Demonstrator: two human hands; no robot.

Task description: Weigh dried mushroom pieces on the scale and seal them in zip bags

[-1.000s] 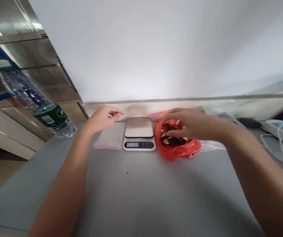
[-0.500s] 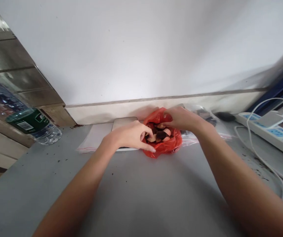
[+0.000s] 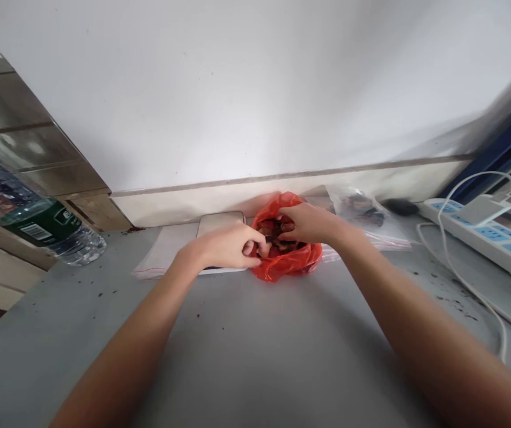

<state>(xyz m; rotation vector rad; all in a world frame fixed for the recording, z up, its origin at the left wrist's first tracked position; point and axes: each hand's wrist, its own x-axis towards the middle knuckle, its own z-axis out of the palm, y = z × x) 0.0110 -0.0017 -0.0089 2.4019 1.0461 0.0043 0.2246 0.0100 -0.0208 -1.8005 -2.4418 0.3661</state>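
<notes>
A red plastic bag (image 3: pixel 288 266) stands on the grey tabletop near the wall, its mouth open upward. Inside lie dark brown and pinkish pieces (image 3: pixel 275 246) whose kind I cannot make out. At the bag's left rim is my left hand (image 3: pixel 231 245), its thumb and curled fingers closed on the plastic. My right hand (image 3: pixel 313 224) reaches over the right side into the mouth; its fingers are curved and apart, touching the dark pieces. Partly under my left hand sits a flat pale device (image 3: pixel 219 222) with a light top and dark front edge.
Clear zip bags (image 3: pixel 154 255) lie at the left, and another clear bag with dark contents (image 3: pixel 362 211) lies right of the red bag. A large water bottle (image 3: pixel 45 226) stands far left. A white power strip (image 3: pixel 500 238) with a looped white cable (image 3: pixel 464 279) occupies the right.
My right hand has moved from the bag's back rim down and left into its mouth. My left fingers have drawn together at the left rim. The view has shifted slightly.
</notes>
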